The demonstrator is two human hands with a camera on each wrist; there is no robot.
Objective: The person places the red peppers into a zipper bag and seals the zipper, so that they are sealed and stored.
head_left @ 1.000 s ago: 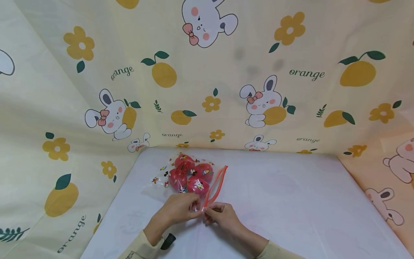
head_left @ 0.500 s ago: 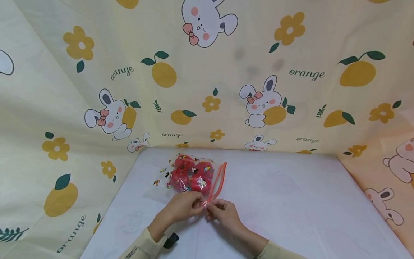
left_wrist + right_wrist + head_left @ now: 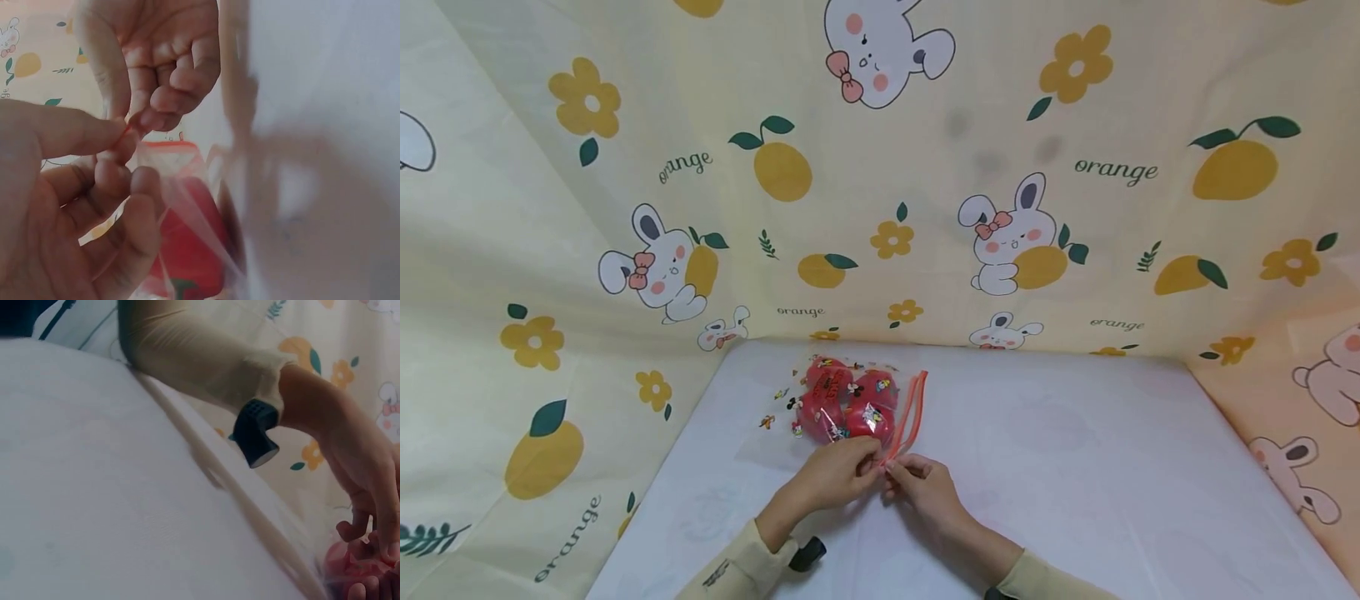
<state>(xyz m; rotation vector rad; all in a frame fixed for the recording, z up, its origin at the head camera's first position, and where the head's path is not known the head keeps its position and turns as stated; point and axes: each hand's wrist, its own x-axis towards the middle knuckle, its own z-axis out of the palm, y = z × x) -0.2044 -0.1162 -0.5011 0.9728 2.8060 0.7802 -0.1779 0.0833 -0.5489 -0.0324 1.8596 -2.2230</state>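
Note:
A clear plastic zip bag [image 3: 775, 443] with cartoon prints lies on the table, holding several red rounded things [image 3: 822, 417]. One red thing [image 3: 190, 244] shows a green patch in the left wrist view. Along the bag's right side runs an orange-red zip strip [image 3: 917, 408], its two edges apart toward the far end. My left hand [image 3: 835, 477] pinches the strip's near end between thumb and finger. Right beside it my right hand [image 3: 928, 497] pinches the same edge. In the left wrist view the thumbs and fingertips meet there, partly covering the strip.
A white cloth covers the table [image 3: 1060, 467]. Patterned curtain [image 3: 850, 250] closes it in at the back and both sides. A black wrist camera [image 3: 807, 554] sits at my left cuff.
Both hands have moved along the zip strip, away from me and slightly right. The gap between the strip's edges has narrowed. The bag has shifted slightly right.

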